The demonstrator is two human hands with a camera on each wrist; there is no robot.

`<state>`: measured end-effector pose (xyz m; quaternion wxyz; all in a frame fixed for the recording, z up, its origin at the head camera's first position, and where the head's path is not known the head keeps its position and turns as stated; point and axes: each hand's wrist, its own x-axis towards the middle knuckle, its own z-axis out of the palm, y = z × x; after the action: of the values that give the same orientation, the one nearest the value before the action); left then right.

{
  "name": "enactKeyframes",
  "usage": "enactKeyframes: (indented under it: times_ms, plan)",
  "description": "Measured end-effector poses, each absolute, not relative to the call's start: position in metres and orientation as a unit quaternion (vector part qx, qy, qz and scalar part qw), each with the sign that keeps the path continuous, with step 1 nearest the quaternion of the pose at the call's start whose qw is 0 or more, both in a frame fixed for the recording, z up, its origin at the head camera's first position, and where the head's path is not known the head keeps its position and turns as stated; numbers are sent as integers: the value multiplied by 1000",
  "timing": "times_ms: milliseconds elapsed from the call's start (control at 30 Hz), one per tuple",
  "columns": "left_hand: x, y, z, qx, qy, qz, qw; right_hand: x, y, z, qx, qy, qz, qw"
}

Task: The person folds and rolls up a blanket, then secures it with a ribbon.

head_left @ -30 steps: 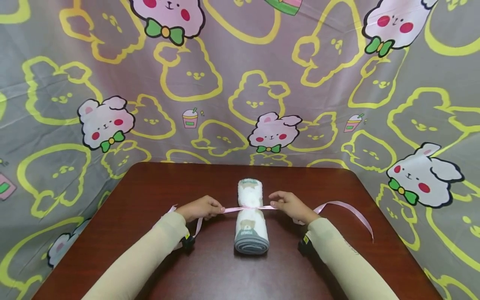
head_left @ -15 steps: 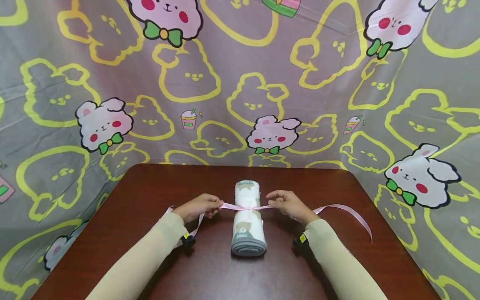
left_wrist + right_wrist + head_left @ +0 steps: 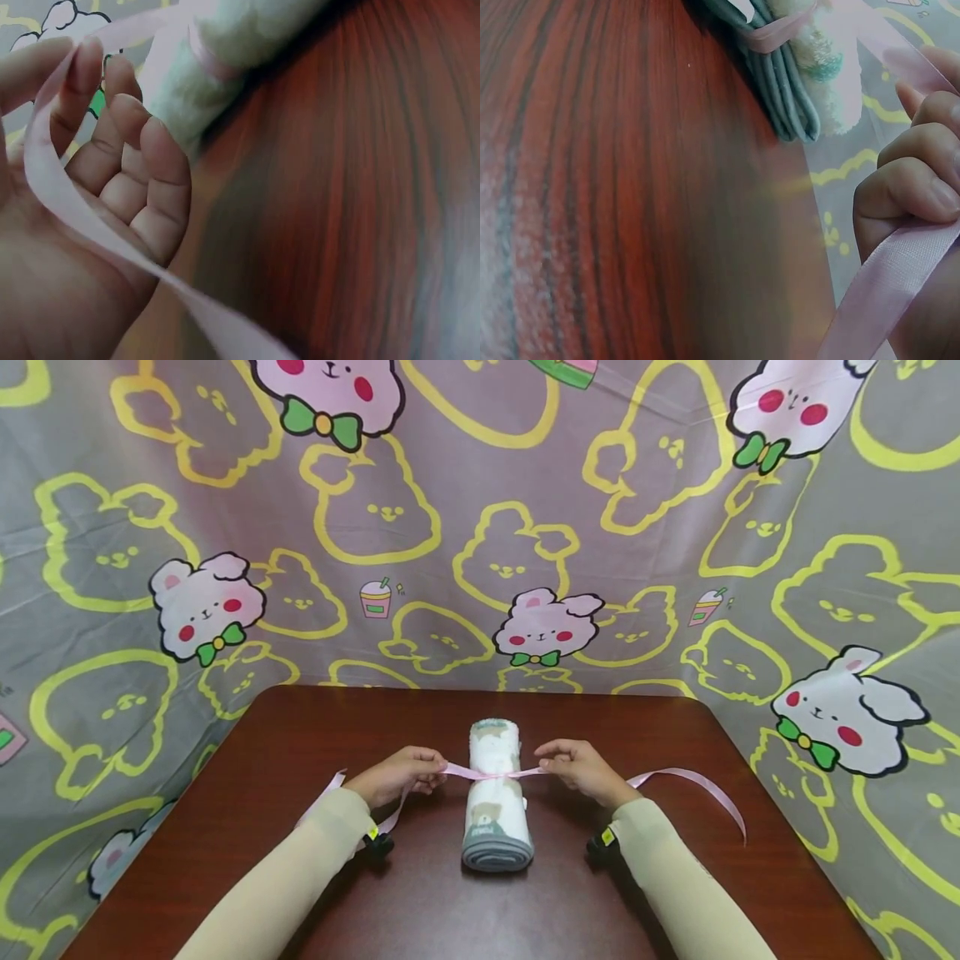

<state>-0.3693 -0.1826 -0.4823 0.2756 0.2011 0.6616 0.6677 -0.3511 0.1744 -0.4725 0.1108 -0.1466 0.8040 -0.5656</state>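
Note:
A rolled white towel (image 3: 498,814) with bear prints and a grey-green edge lies lengthwise on the table. Round its middle runs a pink ribbon (image 3: 459,771), crossed on top and drawn taut to both sides. My left hand (image 3: 401,773) pinches one end between thumb and forefinger; in the left wrist view its tail (image 3: 97,232) hangs across the palm. On the other side my right hand (image 3: 583,772) pinches the opposite end, the lower fingers curled over the ribbon (image 3: 896,281) in the right wrist view. Both hands stand a little apart from the towel.
The dark red-brown wooden table (image 3: 585,910) has rounded far corners. A loose ribbon tail (image 3: 708,783) arcs out to the right of my right wrist, another past the left forearm. A cartoon-printed grey curtain (image 3: 420,468) surrounds the table's back and sides.
The towel has shifted slightly left in the head view, and the left-hand side of the ribbon sits a little higher. Both hands keep their pinch on the ribbon.

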Motion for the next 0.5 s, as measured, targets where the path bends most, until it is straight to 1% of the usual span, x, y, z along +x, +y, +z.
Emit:
enactKeyframes:
  times_ms: [233, 500]
  plan:
    - [-369, -166, -485, 208, 545, 761, 282, -350, 173, -471, -151, 793, -580, 109]
    - [-367, -145, -487, 206, 458, 817, 283, -350, 173, -471, -151, 773, -604, 118]
